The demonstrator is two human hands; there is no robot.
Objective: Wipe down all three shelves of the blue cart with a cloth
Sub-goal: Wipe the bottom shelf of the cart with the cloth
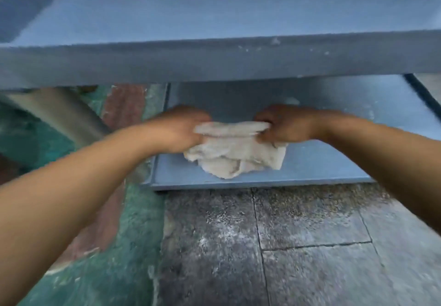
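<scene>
A crumpled off-white cloth (235,153) hangs between my two hands just above the bottom shelf (310,165) of the blue cart. My left hand (176,129) grips the cloth's left upper edge. My right hand (286,124) grips its right upper edge, fingers curled round the fabric. The cloth's lower folds sag onto or close to the shelf near its front lip. Above, a higher blue shelf (214,14) with its thick front rim (214,62) fills the top of the view and hides the back of the bottom shelf.
Grey stone floor tiles (298,246) lie in front of the cart. A green and red painted floor strip (107,234) runs along the left. A pale cylindrical post (59,114) slants at the left. A dark cart upright (422,93) stands at the right.
</scene>
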